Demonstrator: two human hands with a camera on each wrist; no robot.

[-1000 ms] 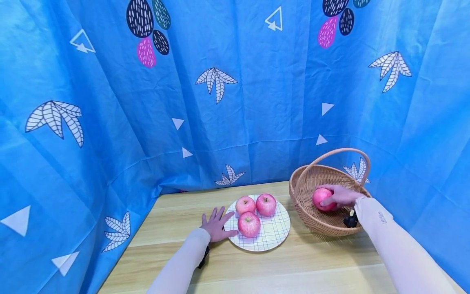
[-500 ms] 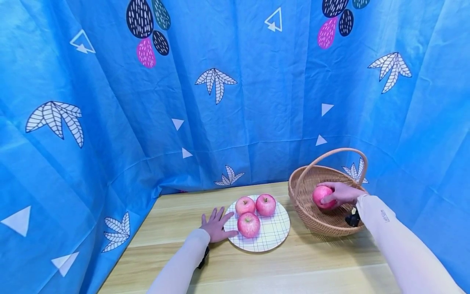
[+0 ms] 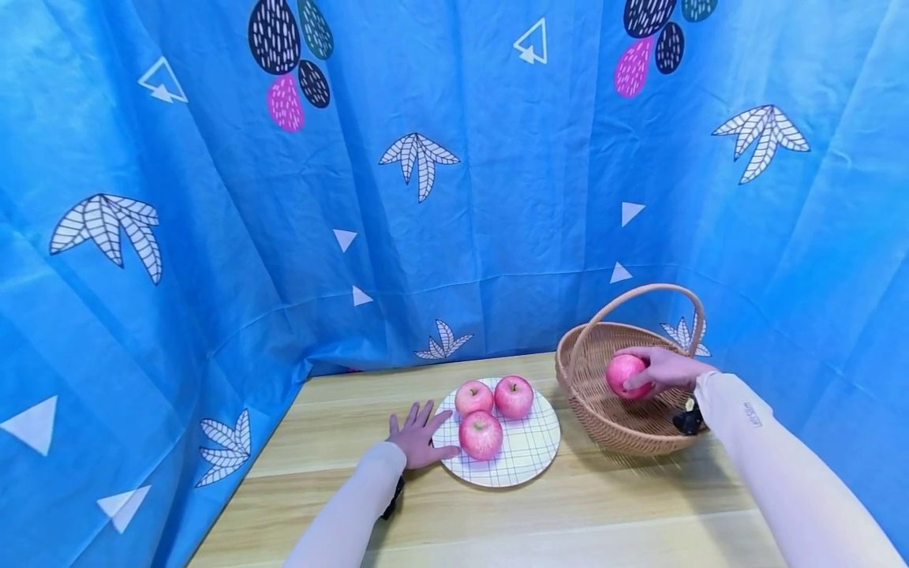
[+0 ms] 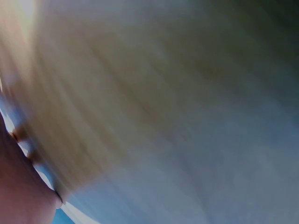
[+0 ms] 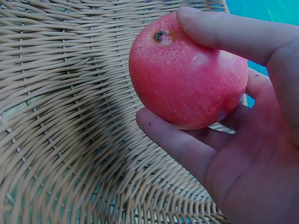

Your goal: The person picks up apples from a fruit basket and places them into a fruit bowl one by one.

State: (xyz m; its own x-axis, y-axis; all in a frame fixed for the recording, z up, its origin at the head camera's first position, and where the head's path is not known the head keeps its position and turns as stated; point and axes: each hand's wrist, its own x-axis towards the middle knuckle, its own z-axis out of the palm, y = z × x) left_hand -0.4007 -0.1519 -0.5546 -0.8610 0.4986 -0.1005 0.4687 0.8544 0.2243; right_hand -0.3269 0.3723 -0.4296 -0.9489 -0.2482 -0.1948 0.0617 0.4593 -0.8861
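My right hand grips a red apple inside the wicker basket. In the right wrist view thumb and fingers wrap the apple, with the woven wall behind it. My left hand lies with fingers spread at the left rim of a round white checked plate, its thumb beside the nearest apple. On the plate sit a front apple, a back-left apple and a back-right apple. The left wrist view is blurred, showing mostly table and part of the hand.
The basket's arched handle rises above my right hand. A wooden table carries plate and basket. Behind and at both sides hangs a blue patterned curtain.
The right hand and its apple have shifted slightly up and right within the basket. The basket has moved a little to the left. Left hand and plate look still.
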